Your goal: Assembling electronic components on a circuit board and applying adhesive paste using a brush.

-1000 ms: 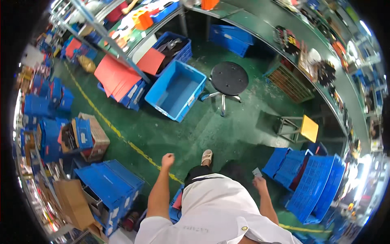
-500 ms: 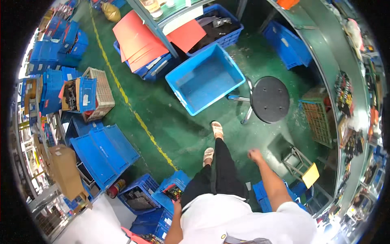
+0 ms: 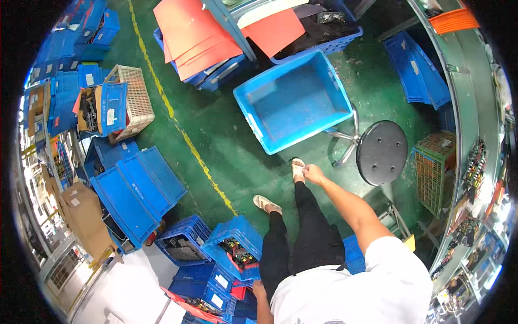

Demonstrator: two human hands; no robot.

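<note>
Well, could trip on open blue tote [image 3: 295,102] by stepping closer, with right hand [image 3: 314,174] curled, left hand [image 3: 260,290] too hidden to tell.

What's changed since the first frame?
Right hand swung forward and inward, now in front of the legs; the small pale card it held no longer shows. Left hand dropped back to the side. Light-blue tub and round black stool stayed put.

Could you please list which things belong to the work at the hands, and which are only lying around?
Near the hands:
- right hand: blue tub, black stool
- left hand, partly hidden: blue crate of small parts

Lying around:
- red sheets
- cardboard box
- green crate
</note>
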